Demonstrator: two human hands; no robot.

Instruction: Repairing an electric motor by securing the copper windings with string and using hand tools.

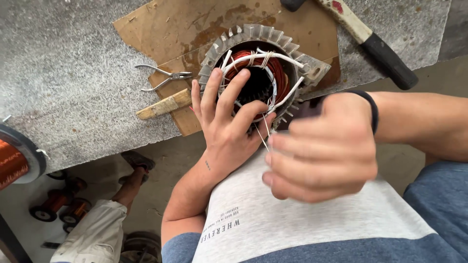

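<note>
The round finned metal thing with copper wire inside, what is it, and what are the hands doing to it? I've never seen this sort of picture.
This single view comes from a camera on the person's head, looking down. The finned grey metal housing holds red-copper wire coils bound with white sleeving. It sits at the edge of a grey stone bench, on brown cardboard. The left hand presses its fingers onto the coils. The right hand pinches a thin pale cord leading to them. Nearby lie small steel pliers, a wooden stick and a black-handled hammer.

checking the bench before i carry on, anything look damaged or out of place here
The brown cardboard sheet under the finned motor stator is stained and torn at its edges. The stator hangs partly over the bench edge, steadied by the left hand.
</note>
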